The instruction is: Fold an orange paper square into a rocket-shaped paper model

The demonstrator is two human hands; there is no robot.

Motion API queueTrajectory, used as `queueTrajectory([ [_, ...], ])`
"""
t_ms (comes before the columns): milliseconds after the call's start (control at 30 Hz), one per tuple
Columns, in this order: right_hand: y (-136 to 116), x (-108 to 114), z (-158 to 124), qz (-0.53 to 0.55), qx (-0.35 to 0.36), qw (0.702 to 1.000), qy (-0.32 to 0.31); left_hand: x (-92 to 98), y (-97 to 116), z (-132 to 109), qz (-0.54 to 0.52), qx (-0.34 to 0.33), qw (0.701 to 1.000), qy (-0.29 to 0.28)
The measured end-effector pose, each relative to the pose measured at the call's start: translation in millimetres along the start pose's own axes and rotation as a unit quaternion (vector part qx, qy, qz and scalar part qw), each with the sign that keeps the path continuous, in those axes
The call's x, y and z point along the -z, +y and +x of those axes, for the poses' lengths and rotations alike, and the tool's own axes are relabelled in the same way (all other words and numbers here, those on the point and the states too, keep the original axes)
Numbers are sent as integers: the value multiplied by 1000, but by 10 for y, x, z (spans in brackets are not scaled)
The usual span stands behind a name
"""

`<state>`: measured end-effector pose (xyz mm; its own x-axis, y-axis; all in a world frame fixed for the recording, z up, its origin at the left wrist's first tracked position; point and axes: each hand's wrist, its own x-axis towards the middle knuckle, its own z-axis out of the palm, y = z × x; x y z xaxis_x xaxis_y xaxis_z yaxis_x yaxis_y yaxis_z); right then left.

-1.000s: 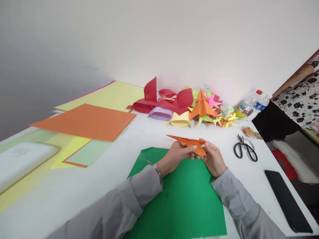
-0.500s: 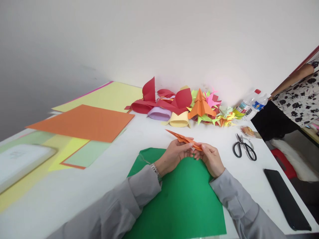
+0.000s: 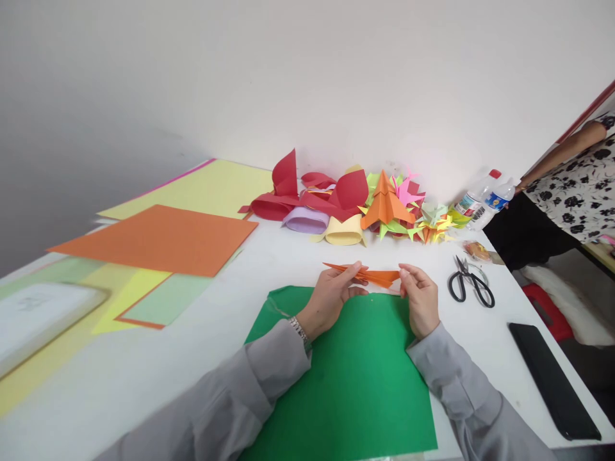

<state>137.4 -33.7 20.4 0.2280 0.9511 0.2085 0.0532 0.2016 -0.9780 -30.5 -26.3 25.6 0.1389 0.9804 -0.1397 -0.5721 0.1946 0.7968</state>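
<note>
An orange folded paper plane (image 3: 379, 277) is held in the air between my two hands, its pointed end toward the left. My left hand (image 3: 331, 298) grips its middle between thumb and fingers, hiding part of the folds. At the right end, the fingertips of my right hand (image 3: 419, 298) pinch the plane's edge. Below both hands lies a green sheet (image 3: 346, 378) on the white table. A larger orange paper plane (image 3: 385, 203) leans on the pile of folded paper behind.
Rolled red paper shapes (image 3: 273, 205) stand near the wall. Black-handled scissors (image 3: 471, 282) and a black phone-like slab (image 3: 552, 381) lie at right, with plastic bottles (image 3: 490, 203) behind. An orange sheet (image 3: 158, 240) covers coloured paper at left. A person in a floral top (image 3: 567, 186) is at far right.
My right hand has moved right and opened away from the left hand, now at the plane's right end. The plane has turned flatter, its point lower than before.
</note>
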Motion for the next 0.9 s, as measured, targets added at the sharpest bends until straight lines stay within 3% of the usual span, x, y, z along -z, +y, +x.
queueTrajectory([
  [100,-60,10,-49,-94,150,983,49,-17,-24,-13,45,-28,999,-1],
  [200,-90,8,-137,-238,294,926,-4,-48,-47,-45,100,-46,994,-12],
  [267,-83,-2,-192,-317,346,882,-49,-75,-54,-76,130,-50,990,-20],
  [367,-62,-21,-236,-373,372,847,-79,-112,-46,-122,153,-57,986,-35],
  [533,-75,-36,-230,-379,377,842,-67,-125,-24,-154,183,-73,978,-67],
  [733,-112,-42,-233,-415,400,815,-61,-99,-48,-159,247,-129,957,-85],
  [900,-141,-36,-231,-456,445,768,-65,-119,-67,-177,240,-114,958,-107],
])
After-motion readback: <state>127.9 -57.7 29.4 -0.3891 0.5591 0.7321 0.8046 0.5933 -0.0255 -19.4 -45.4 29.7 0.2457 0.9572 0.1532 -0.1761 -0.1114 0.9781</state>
